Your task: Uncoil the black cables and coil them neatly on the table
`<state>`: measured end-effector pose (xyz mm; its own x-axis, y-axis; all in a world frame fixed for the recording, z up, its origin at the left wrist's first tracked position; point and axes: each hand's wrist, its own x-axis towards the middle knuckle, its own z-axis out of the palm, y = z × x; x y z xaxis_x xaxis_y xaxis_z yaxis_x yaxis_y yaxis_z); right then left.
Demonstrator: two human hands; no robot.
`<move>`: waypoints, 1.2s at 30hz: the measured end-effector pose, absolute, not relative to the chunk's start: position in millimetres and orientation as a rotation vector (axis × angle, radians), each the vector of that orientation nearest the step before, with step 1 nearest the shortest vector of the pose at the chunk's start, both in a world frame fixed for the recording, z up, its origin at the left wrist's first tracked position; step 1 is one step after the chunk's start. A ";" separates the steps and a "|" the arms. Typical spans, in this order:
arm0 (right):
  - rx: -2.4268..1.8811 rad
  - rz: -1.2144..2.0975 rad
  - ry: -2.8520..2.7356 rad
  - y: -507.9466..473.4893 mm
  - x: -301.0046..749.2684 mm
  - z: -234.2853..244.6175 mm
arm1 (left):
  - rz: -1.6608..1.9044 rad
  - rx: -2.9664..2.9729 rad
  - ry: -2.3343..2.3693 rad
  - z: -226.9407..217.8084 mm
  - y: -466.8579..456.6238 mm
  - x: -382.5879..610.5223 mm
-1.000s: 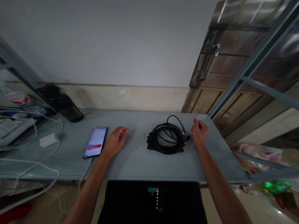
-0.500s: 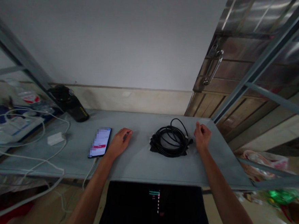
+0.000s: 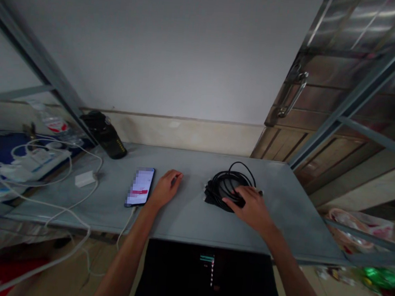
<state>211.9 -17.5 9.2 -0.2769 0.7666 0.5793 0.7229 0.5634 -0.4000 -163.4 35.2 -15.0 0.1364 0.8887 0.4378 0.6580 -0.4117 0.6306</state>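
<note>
A coiled black cable (image 3: 220, 182) lies on the grey tabletop (image 3: 185, 219), with one loop standing up at its back. My right hand (image 3: 249, 205) is over the coil's right front side, thumb and fingers closed around part of the bundle. Part of the coil is hidden under that hand. To the left, my left hand (image 3: 167, 187) rests on the tabletop, loosely curled, with nothing visible in it. Beside it lies a phone (image 3: 140, 188) with a lit screen and a white cable at its lower end.
A black bottle (image 3: 105, 135) leans at the back left. White cords, a charger block (image 3: 85, 179) and a power strip (image 3: 43, 166) occupy the left end. Metal posts (image 3: 352, 104) rise at both sides. A wall closes off the back; a door handle (image 3: 294, 95) is at right.
My right hand has moved left from beside the cable coil onto it and closed around part of it. My left hand stays curled by the phone. The camera view has shifted slightly.
</note>
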 end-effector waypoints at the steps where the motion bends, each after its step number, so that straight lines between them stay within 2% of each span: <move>1: -1.160 0.068 -2.097 -22.7 206.4 11.2 | 1.145 2.133 1.502 -14.8 34.8 -163.4; 6: -1.103 0.029 -2.240 -36.4 195.3 10.9 | 1.140 2.138 1.489 -13.5 33.0 -162.7; 14: -1.191 -0.209 -2.336 -40.5 206.5 -38.4 | 1.147 2.141 1.495 -15.8 34.2 -163.0; 19: -1.196 -0.185 -2.368 -29.7 238.9 -45.6 | 1.152 2.146 1.493 -17.5 34.9 -163.8; 27: -1.358 -0.235 -2.150 -2.5 326.4 -58.8 | 1.136 2.149 1.499 -16.4 33.2 -163.2; 36: -1.466 -0.328 -2.050 -5.6 329.9 -61.2 | 1.112 2.195 1.508 -19.0 37.1 -164.5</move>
